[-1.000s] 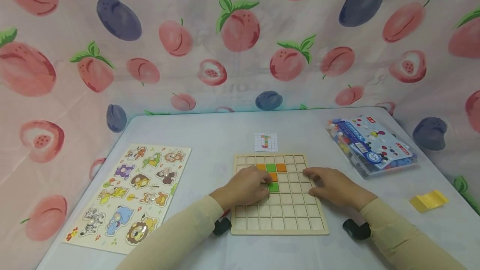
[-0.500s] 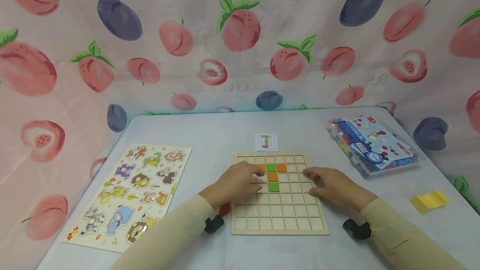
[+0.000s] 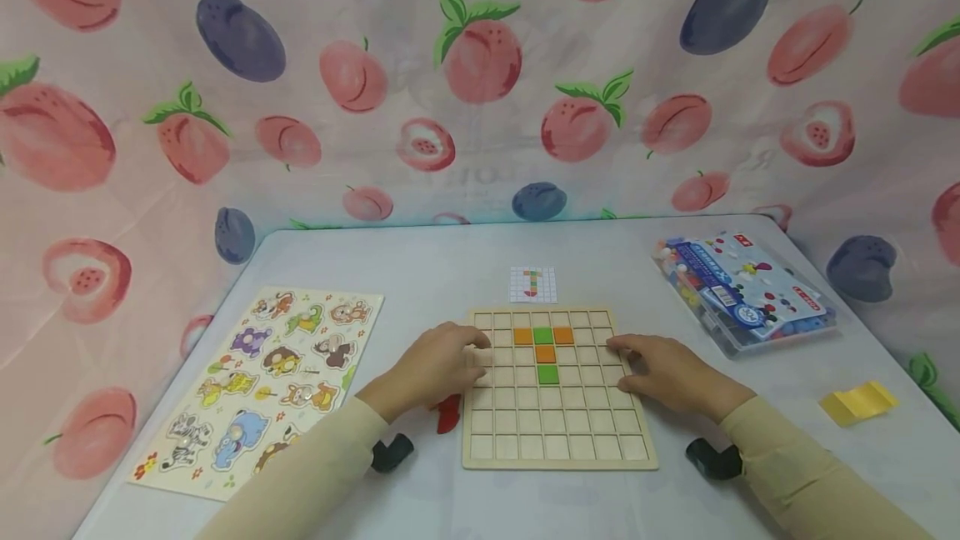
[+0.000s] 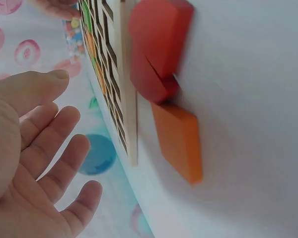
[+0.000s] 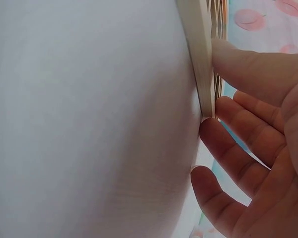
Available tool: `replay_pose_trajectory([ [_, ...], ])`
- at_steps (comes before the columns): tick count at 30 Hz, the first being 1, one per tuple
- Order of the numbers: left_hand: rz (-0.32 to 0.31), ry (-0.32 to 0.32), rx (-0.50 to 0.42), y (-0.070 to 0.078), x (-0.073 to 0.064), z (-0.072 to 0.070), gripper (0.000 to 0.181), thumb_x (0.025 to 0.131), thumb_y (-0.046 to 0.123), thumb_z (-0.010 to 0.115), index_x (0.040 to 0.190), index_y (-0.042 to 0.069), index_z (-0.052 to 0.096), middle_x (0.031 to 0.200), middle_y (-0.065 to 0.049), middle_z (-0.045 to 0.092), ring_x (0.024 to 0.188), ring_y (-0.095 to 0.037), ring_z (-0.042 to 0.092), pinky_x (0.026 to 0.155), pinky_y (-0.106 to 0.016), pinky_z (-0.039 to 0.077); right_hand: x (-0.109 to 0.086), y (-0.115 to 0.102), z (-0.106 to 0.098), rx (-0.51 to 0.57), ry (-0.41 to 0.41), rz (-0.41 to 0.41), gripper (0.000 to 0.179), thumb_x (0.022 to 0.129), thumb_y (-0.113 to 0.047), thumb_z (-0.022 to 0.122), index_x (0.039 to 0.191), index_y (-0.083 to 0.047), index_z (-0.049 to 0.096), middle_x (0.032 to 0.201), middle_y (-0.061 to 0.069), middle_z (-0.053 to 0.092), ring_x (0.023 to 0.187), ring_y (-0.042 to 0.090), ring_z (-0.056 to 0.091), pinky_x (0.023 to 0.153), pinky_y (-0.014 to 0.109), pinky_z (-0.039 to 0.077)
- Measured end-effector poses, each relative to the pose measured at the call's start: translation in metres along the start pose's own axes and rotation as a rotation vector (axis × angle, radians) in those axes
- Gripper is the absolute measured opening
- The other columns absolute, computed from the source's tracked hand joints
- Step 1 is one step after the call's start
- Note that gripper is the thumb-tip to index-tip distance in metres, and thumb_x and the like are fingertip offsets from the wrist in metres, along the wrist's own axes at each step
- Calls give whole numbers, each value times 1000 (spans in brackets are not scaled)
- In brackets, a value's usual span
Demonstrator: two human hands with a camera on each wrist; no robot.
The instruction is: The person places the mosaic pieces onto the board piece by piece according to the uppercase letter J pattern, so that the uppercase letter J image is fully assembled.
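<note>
A wooden grid board (image 3: pixel 558 465) lies on the table in the head view. Orange tiles (image 3: pixel 545 353) and green tiles (image 3: pixel 548 374) sit in its upper cells, in a T shape. My left hand (image 3: pixel 431 365) is at the board's left edge, fingers spread and nothing in them. Beside that edge, partly under the left wrist, are red pieces (image 3: pixel 448 413). The left wrist view shows two rounded red pieces (image 4: pixel 161 39) and an orange square tile (image 4: pixel 179 141) on the table. My right hand (image 3: pixel 671 373) rests its fingertips (image 5: pixel 213 130) at the board's right rim, fingers relaxed.
A small pattern card (image 3: pixel 533 284) lies behind the board. An animal puzzle board (image 3: pixel 255 390) is at the left. A clear plastic box (image 3: pixel 742 294) and a folded yellow paper (image 3: pixel 857 402) lie at the right. A fruit-print cloth (image 3: pixel 480 148) hangs behind the table.
My left hand has drawn back leftward from the tiles to the board's left edge, bringing the red pieces into view. My right hand has stayed at the right rim.
</note>
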State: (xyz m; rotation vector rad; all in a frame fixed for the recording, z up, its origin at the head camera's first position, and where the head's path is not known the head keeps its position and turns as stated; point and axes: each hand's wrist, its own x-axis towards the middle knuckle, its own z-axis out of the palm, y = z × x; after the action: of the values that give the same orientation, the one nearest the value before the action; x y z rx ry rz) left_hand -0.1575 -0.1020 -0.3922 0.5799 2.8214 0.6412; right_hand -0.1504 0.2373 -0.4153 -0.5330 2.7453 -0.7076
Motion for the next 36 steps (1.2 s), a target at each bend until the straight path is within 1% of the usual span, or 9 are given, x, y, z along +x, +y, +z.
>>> replay_pose_trajectory([
  [5, -3, 9, -19, -11, -5, -2, 32, 88, 22, 76, 118, 13, 70, 118, -4, 66, 109, -22, 58, 96, -41, 49, 0, 0, 0, 2, -3, 3, 59, 89, -24, 76, 141, -3, 54, 135, 18, 59, 125, 40, 53, 104, 59, 39],
  [10, -14, 15, -34, -19, -9, -3, 32, 87, 20, 76, 118, 13, 70, 115, -3, 66, 111, -23, 58, 96, -42, 49, 0, -1, -1, 4, -6, 6, 59, 89, -23, 76, 141, -3, 54, 134, 17, 59, 124, 39, 54, 104, 59, 39],
  [13, -28, 15, -39, -22, -11, -4, 33, 86, 19, 78, 117, 13, 70, 116, -3, 67, 113, -23, 58, 97, -41, 49, 0, -2, -1, 6, -9, 9, 60, 89, -23, 76, 141, -3, 54, 136, 18, 59, 125, 40, 53, 104, 60, 38],
  [18, -46, 13, -29, -26, -13, -3, 32, 85, 17, 78, 117, 12, 71, 113, -2, 68, 110, -23, 59, 95, -40, 50, 0, -3, -2, 12, -15, 18, 60, 90, -23, 76, 141, -3, 53, 137, 19, 57, 128, 42, 50, 105, 61, 37],
  [23, -58, 9, -25, -31, -18, -3, 32, 84, 15, 79, 115, 12, 71, 110, 0, 68, 109, -22, 59, 95, -40, 50, -1, -3, -1, 18, -16, 26, 60, 89, -23, 76, 141, -4, 53, 135, 19, 58, 126, 41, 52, 104, 60, 38],
  [30, -60, 23, -24, -38, -26, -4, 33, 81, 16, 81, 113, 12, 71, 109, 1, 68, 109, -22, 60, 94, -40, 50, -1, -3, -1, 15, -12, 24, 59, 89, -23, 76, 141, -3, 54, 136, 20, 58, 125, 41, 52, 104, 60, 38],
  [36, -86, 24, -24, -41, -32, -4, 35, 79, 17, 82, 112, 13, 71, 110, 1, 68, 110, -23, 60, 95, -41, 49, -1, -2, -1, 6, -9, 16, 59, 89, -23, 76, 141, -3, 54, 135, 19, 59, 124, 40, 54, 103, 60, 39],
])
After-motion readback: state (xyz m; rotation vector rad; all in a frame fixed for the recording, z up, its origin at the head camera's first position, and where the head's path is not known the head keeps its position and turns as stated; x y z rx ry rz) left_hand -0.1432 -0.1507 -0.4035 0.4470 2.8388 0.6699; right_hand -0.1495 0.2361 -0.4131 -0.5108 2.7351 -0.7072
